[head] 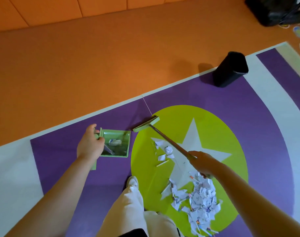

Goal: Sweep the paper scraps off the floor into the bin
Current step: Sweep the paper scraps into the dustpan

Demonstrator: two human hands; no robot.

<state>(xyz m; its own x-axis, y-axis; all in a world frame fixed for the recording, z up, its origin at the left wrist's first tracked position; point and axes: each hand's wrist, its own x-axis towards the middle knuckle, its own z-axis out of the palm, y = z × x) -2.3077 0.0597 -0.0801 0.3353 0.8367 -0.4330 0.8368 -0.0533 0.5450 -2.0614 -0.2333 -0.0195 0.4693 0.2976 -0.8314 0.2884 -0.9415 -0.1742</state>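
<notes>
Where I stand: on the purple mat (231, 106), one shoe (132, 180) at the near-left edge of the green circle (219, 134) with its white star.
Left hand: my left hand (90, 144) is curled round the handle of the green dustpan (117, 143), holding it low to the left of the circle; whether its lip touches the mat I cannot tell.
Dustpan load: a few white scraps already lie inside it.
Right hand: my right hand (202, 164) is clenched on the broom handle (169, 141), which slants away to the far left.
Broom head: the green broom head (146, 124) sits at the far edge of the circle, just beside the dustpan's far right corner and beyond all the paper.
Paper scraps: a small scatter (164, 152) lies on the star between broom head and my hand; the main heap (200, 197) lies near me on the right, partly under my right forearm.
Bin: the black bin (230, 70) stands well apart, far right, on the edge of the mat.
Progress, as I judge it: early; most paper is on the floor.
Risk one: a fast stroke would fan the light scraps across the mat instead of gathering them.
Risk two: if the lip rides above the mat, paper would slide underneath.
Risk three: the pan gets carried a long way to the bin, so tilting it could spill the load.
Risk four: my foot stands close to the heap and could scuff it.
</notes>
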